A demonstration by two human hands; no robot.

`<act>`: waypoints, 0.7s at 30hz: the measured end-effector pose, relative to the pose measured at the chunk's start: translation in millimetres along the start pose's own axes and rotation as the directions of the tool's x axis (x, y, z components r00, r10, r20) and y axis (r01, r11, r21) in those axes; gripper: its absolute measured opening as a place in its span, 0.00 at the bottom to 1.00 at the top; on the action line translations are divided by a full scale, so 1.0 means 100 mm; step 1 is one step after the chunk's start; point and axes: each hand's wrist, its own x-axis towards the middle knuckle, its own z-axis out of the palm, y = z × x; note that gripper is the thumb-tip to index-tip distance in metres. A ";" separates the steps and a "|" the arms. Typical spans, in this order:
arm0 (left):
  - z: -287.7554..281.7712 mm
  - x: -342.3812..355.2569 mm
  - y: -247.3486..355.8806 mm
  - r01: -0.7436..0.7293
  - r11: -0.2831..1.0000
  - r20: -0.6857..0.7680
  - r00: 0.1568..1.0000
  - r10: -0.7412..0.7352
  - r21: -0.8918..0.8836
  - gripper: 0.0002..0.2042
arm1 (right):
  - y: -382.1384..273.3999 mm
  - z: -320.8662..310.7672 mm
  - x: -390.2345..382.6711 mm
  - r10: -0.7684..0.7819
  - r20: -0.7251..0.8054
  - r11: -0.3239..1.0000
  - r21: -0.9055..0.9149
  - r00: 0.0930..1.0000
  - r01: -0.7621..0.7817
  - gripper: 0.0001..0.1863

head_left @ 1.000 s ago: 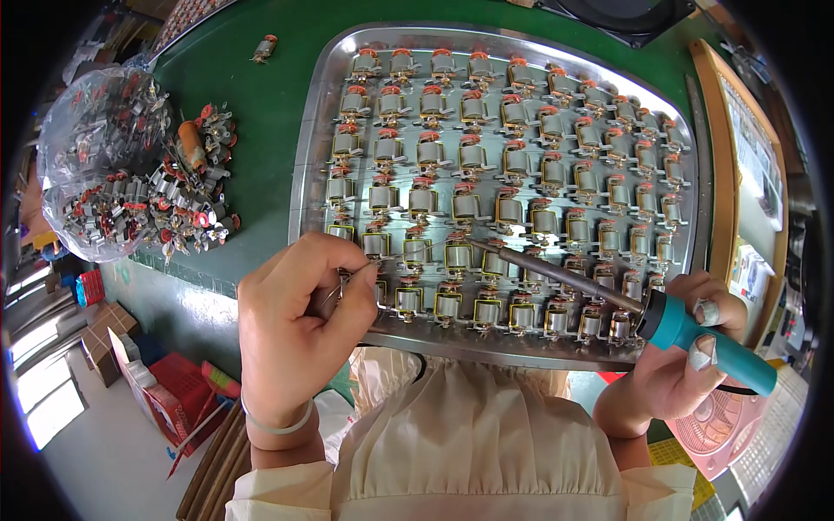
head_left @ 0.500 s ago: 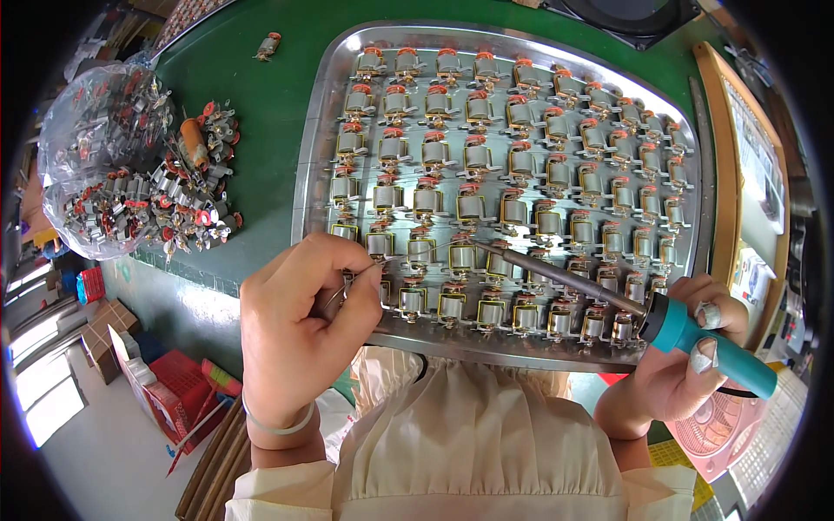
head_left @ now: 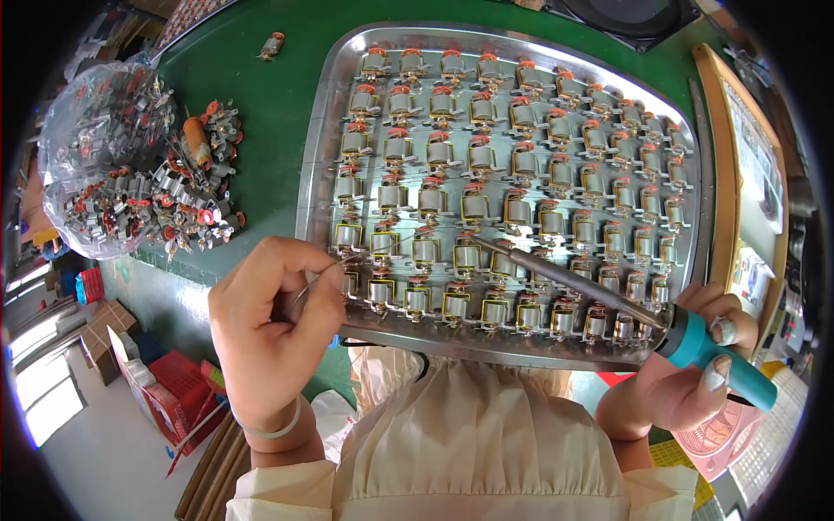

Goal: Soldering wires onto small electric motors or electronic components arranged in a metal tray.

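Observation:
My right hand (head_left: pixel 686 382), with white wraps on its fingertips, grips the teal handle of a soldering iron (head_left: pixel 584 282). The iron slants to the left across the front rows, its tip close to the top of one small metal coil part (head_left: pixel 467 256). Between the thumb and fingers of my left hand (head_left: pixel 282 326) is a thin solder wire (head_left: pixel 352 258), its far stretch running right above the parts. Whether wire and tip touch is too fine to tell. Rows of these grey parts with orange-red tops stand on a shiny metal tray (head_left: pixel 317 165).
On the green table (head_left: pixel 261 113), left of the tray, lie a clear plastic bag (head_left: pixel 95 113) of loose parts and an orange cylinder (head_left: pixel 196 141). One single part (head_left: pixel 272 46) sits farther back. A wooden frame (head_left: pixel 730 156) borders the right. A red crate (head_left: pixel 182 382) stands lower left.
My left hand has drawn back to the left with the solder wire, away from the front-row parts. My right hand and the soldering iron have shifted slightly to the right and nearer.

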 end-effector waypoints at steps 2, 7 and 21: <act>0.00 0.00 -0.03 0.008 1.000 0.001 1.000 -0.008 0.007 0.03 | -0.02 0.03 -0.02 0.041 0.024 0.999 -0.001 0.999 -0.041 0.13; 0.01 -0.01 -0.11 0.031 0.999 0.031 0.999 -0.030 -0.021 0.03 | 0.01 0.15 -0.05 0.078 0.097 0.997 -0.024 0.992 -0.076 0.11; -0.01 0.02 -0.14 0.025 0.999 0.062 0.998 -0.024 -0.025 0.03 | 0.04 0.26 -0.02 0.064 0.090 0.996 -0.073 0.994 -0.058 0.13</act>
